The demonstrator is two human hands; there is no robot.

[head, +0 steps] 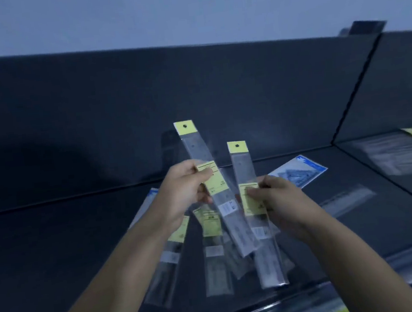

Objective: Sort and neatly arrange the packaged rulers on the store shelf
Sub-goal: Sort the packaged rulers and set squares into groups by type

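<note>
Now the left hand (185, 185) is curled round a long ruler pack (196, 146), with its thumb pressed on the yellow label. This pack sticks up past the fingers and leans a bit to the left. Its yellow top has a small hole.

Under this hand and its wrist, loose ruler packs (172, 264) lie fanned out on the dark shelf (57, 245).

Just beside it, the right hand (277, 199) pinches a second ruler pack (242, 167) by its yellow label, thumb on the front. That pack stands almost straight up and reaches down below the hand. Low down, the two held packs overlap a little.

Behind the right hand lies a blue-edged pack (299, 172), flat on the shelf. Further to the right of that hand, a clear pack (347, 200) lies flat too.
</note>
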